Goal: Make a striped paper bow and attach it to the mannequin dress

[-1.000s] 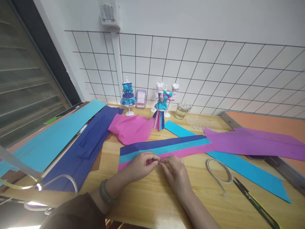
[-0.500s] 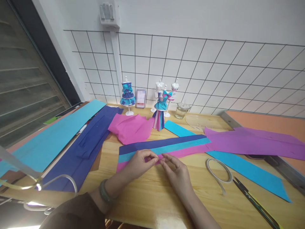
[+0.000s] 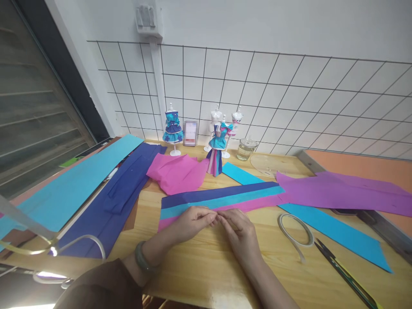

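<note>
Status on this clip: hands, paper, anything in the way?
Left hand and right hand pinch the pink edge of the striped paper strip. Strip flat on table. Tape loop and scissors lie apart, right.

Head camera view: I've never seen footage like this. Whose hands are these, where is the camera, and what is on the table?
The camera sits on a person's head and looks down at their own bare hands; no machine is involved. The left hand and right hand meet fingertip to fingertip at the near pink edge of a striped paper strip of dark blue, turquoise and pink, pinching it against the wooden table. To the right lie a loop of white tape, small scissors and a purple sheet. At the back stands a small mannequin in a paper dress.
</note>
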A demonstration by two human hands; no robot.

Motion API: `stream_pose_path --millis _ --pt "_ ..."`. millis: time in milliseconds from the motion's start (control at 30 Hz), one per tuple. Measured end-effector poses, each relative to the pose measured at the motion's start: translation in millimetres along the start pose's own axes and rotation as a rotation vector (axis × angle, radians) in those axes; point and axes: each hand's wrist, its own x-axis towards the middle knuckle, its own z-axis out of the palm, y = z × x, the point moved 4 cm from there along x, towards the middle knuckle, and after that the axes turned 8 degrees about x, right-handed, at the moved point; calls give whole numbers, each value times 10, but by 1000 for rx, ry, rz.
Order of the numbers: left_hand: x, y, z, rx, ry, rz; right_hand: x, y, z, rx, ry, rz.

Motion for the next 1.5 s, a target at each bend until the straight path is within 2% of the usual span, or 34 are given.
stream_pose_path --millis 167,300,467,633,900,1133,1333,1500 --pt "4 -49 -28 -54 43 -90 -11 57 4 -1 -1 32" --pt "4 -74 -39 -96 55 -97 -16 58 -1 -14 12 23" --pt "13 -55 -14 -95 -15 -61 -13 -7 6 -90 -18 -60" --pt "14 -69 0 -98 -27 -88 -12 5 -1 -65 -17 -54" --pt "15 -160 -12 -169 44 -161 -9 61 -62 7 78 25" --pt "30 -128 23 -194 -18 -123 -8 0 -11 -70 -19 -57" --pt "32 -135 0 -221 2 -125 0 -6 -20 -85 3 -60" --pt "38 -168 -47 -219 78 -149 3 9 -46 7 45 22"
